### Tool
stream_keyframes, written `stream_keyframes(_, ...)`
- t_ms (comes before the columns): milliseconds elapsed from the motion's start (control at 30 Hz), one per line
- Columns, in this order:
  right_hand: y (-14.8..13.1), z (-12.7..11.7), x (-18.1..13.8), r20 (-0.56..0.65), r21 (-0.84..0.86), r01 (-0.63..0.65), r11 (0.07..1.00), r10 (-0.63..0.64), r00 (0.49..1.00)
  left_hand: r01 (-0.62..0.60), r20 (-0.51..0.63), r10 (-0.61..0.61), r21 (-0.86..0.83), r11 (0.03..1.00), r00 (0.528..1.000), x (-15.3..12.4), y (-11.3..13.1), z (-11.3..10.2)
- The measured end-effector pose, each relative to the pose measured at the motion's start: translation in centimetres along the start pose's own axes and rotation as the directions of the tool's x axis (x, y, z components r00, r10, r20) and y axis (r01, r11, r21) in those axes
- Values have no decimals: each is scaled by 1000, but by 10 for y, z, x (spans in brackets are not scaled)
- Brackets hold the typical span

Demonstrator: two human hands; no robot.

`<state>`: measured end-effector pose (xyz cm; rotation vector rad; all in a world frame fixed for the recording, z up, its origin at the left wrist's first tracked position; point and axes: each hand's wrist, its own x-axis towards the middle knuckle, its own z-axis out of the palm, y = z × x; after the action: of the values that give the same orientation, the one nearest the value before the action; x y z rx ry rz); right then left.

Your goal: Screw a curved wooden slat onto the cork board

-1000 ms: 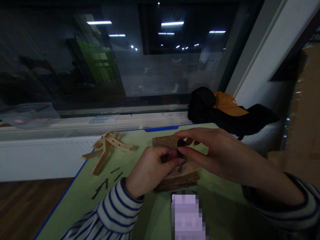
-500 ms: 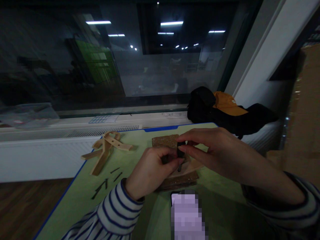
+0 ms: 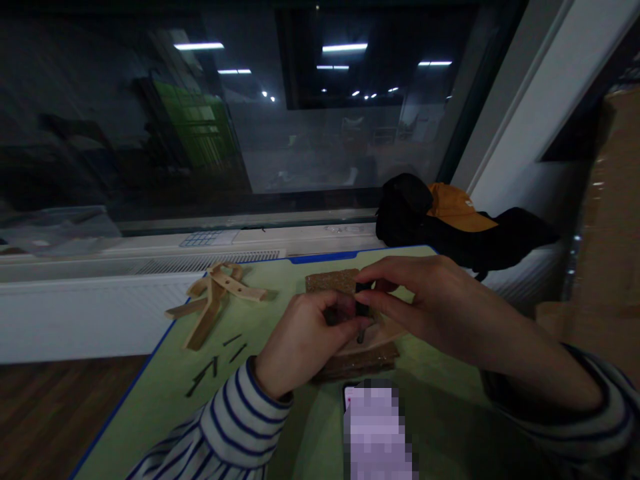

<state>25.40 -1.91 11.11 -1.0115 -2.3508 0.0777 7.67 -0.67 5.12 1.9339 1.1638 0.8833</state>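
My left hand (image 3: 300, 343) is curled, its fingertips pinched on a small dark piece (image 3: 333, 317). My right hand (image 3: 425, 300) reaches in from the right and pinches a small black part (image 3: 362, 297) with a short dark pin pointing down from it. Both hands meet above a light wooden piece (image 3: 383, 337) lying on a brown cork-like board (image 3: 330, 281). All of this is on a green mat (image 3: 150, 407) with a blue edge. What exactly the fingers grip is too dark and small to name.
Tan wooden strips with holes (image 3: 217, 297) lie at the mat's far left corner. Several thin black pins (image 3: 215, 363) are scattered beside them. A phone (image 3: 377, 430) lies near me. A black bag with an orange cap (image 3: 450, 217) sits on the white sill (image 3: 150, 253).
Both hands stay pinched together over the wooden piece. The right fingertips have shifted slightly on the black part. Nothing else on the mat has moved.
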Motion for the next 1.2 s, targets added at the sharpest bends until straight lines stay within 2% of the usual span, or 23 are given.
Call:
stream_keyframes(233,0,-5,-1,71,86,97,992,-104,992,-33,24,33,32,999,999,-2,0,-1)
stream_keyframes(733,1,-1,-3,28,-5,32,999,-32,999,-49,99,49,1,999,994,-2,3,-3)
stream_keyframes(967,0,-2,-2,10,-13,26,1000,-26,1000,-5,25,5,22,1000,1000,-1,2,1)
stream_keyframes(1067,-2,-4,-2,23,-6,9,1000,-9,1000,-24,24,24,3,1000,999,-2,0,2)
stream_keyframes(1200,-2,-6,-3,51,34,79,996,-81,995,-50,24,50,3,999,998,-2,0,2)
